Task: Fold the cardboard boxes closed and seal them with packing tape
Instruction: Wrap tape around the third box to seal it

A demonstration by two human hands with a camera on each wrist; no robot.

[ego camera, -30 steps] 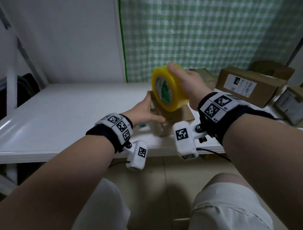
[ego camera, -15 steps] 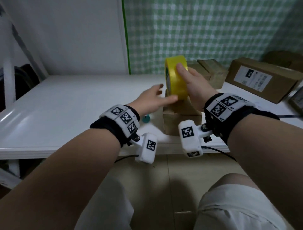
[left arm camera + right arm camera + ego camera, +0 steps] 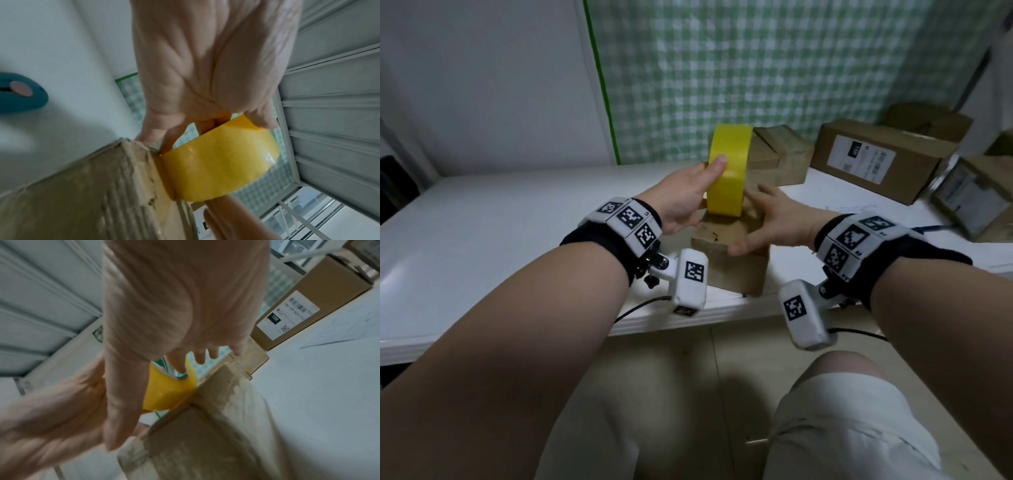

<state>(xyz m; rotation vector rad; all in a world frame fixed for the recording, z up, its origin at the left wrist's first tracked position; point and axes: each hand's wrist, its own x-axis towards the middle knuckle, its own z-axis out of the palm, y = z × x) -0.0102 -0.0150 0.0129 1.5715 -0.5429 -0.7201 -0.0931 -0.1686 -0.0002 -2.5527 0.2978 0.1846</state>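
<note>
A small brown cardboard box [image 3: 729, 270] stands near the front edge of the white table [image 3: 500, 222]. On top of it a yellow tape roll [image 3: 726, 185] stands on edge. My left hand [image 3: 688, 198] grips the roll from the left, thumb on its outer band and fingers in the core [image 3: 205, 128]. My right hand [image 3: 774, 222] lies spread on the box top to the roll's right, thumb at the box's front edge. In the right wrist view its index finger [image 3: 180, 371] touches the side of the roll [image 3: 166, 394] above the box [image 3: 205, 443].
More cardboard boxes crowd the back right: one just behind the roll [image 3: 780, 154], a long labelled one [image 3: 876, 157], another at the far right [image 3: 972, 202]. A teal hand tool [image 3: 22, 92] lies on the table left of the box. Left of that the tabletop is bare.
The roll has passed from my right hand to my left hand and now sits on the box top. My right hand let go and dropped flat onto the box.
</note>
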